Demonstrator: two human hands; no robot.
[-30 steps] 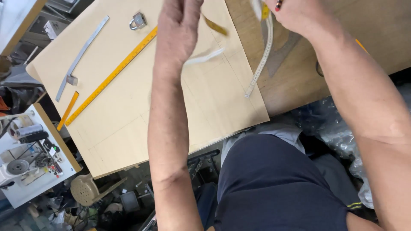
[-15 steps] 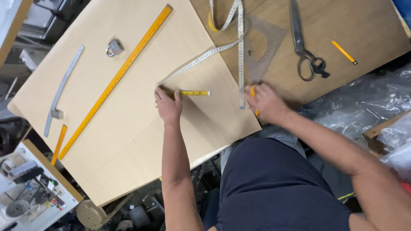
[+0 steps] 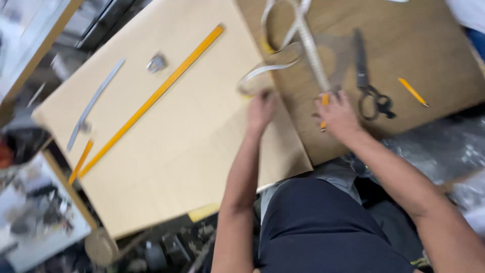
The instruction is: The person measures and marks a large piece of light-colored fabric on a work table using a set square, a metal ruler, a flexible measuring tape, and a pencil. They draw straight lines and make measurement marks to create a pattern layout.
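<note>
Both hands shifted right; tape measure (image 3: 303, 30) now runs under right-hand fingers (image 3: 331, 101).

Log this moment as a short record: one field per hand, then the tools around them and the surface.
left hand: flat on the pale sheet, at one end of the measuring tape
right hand: on the brown board, a small orange pencil in its grip, by the tape's other run
tape: looped, lying across both surfaces
scissors: black, just right of the right hand, apart from it
yellow pencil: farther right on the board
long yellow ruler: diagonal on the pale sheet
curved grey ruler: near the sheet's left edge
image: motion-blurred
</note>
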